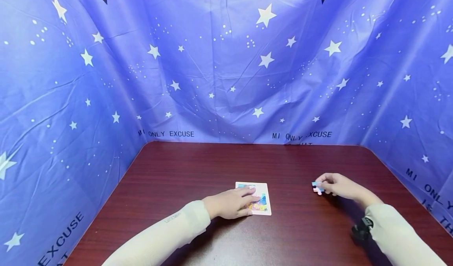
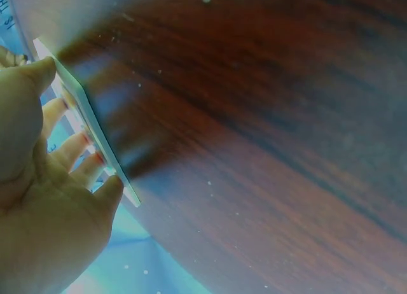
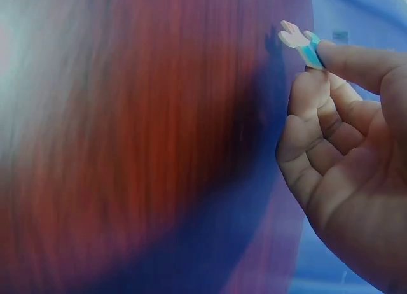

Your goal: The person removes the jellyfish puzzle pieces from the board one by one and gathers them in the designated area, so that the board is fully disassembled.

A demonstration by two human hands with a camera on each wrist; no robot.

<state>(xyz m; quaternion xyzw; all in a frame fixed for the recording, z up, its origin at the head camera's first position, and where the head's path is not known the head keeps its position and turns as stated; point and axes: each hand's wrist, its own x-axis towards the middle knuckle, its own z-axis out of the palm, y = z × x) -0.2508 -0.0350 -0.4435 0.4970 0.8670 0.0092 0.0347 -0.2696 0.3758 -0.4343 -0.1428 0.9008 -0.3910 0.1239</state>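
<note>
A white-bordered jigsaw board [image 1: 268, 205] with a colourful picture lies flat on the table. My left hand [image 1: 231, 204] rests over its left part with the fingers spread and extended, covering some of the picture. From the left wrist side, the board [image 2: 95, 125] appears edge-on beneath that hand's fingers and thumb. Off to the right, my right hand [image 1: 340, 185] pinches a jigsaw piece [image 1: 317, 188] between thumb and fingers. In the right wrist view this piece [image 3: 300, 43], pink and light blue, sticks out past the fingertips, while the other fingers curl under.
The dark red wooden table [image 1: 198, 163] has rounded far corners. A blue curtain [image 1: 226, 69] with white stars and lettering hangs round its back and sides. A black device [image 1: 362, 228] is strapped at the right sleeve.
</note>
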